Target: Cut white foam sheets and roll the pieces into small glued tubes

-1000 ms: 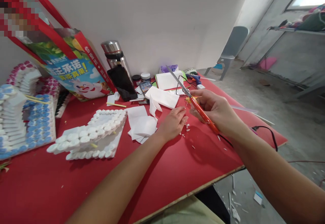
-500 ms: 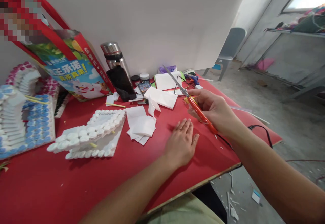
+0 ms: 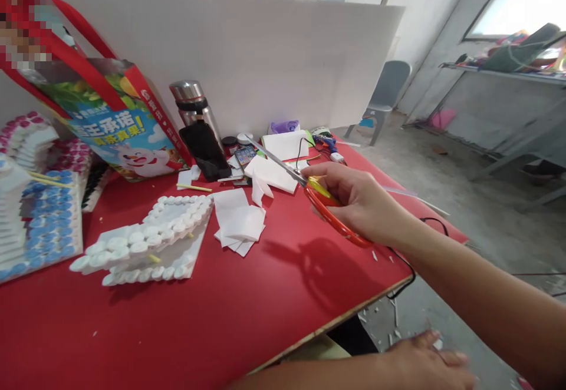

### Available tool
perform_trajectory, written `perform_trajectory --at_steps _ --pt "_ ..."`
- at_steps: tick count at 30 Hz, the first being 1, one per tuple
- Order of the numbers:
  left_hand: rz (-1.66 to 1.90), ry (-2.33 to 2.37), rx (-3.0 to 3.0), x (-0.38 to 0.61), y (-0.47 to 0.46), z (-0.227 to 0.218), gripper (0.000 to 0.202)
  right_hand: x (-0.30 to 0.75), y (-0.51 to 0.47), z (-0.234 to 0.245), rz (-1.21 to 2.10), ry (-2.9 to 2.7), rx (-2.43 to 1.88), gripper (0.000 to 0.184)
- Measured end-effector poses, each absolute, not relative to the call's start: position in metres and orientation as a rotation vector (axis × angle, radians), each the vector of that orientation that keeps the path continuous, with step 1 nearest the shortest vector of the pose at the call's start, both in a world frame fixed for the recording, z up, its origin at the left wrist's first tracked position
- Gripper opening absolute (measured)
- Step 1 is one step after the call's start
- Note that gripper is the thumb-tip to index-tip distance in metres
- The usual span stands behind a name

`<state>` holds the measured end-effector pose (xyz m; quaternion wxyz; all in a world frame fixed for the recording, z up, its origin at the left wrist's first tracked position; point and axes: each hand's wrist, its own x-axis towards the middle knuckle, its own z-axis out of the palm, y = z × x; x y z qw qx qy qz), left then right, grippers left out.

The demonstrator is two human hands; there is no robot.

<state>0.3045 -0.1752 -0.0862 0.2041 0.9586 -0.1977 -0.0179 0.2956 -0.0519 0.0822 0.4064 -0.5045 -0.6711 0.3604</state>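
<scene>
Holding metal scissors with red-yellow handles (image 3: 306, 187)

The right hand (image 3: 360, 201) grips these handles above the smooth red table (image 3: 163, 331), blades pointing forward, perhaps for safety, near loose white paper sheets (image 3: 241, 219). The left hand (image 3: 422, 363), fingers spread, carries nothing visible beyond the table edge.

The bag (image 3: 119, 116) reads "王承诺" over "真茶真果!"; its side lettering (image 3: 152, 104) is unclear.

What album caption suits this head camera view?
The right hand holds scissors above a red table, while the left hand shows beyond its near edge.
</scene>
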Motion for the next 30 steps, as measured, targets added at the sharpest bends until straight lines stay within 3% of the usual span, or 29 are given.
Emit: perform_trajectory --at_steps 2,6,12,14,17,25,30 --pt "0.191 -0.289 2.664 0.287 -0.165 -0.085 0.031 0.294 -0.051 0.078 0.913 -1.688 -1.290 0.042" --pt "0.095 0.118 2.469 0.231 -0.150 -0.055 0.038 0.296 -0.046 0.064 0.864 -1.703 -1.328 0.041" --pt "0.453 0.599 1.244 0.135 -0.102 0.012 0.054 0.318 -0.055 0.030 0.725 -1.898 -1.630 0.038" --pt "0.701 0.628 0.982 0.110 -0.076 0.019 0.057 0.324 -0.063 0.018 0.652 -1.941 -1.804 0.036" --pt "0.790 0.563 0.585 0.081 -0.040 0.016 0.050 0.329 -0.074 0.001 0.524 -2.023 -1.973 0.036" --pt "1.004 0.356 0.323 0.051 -0.011 -0.003 0.047 0.312 -0.081 -0.010 0.167 -2.352 -2.173 0.032" --pt "1.213 0.582 0.770 0.048 -0.018 -0.006 0.035 0.288 -0.067 0.026 0.091 -2.585 -2.233 0.017"
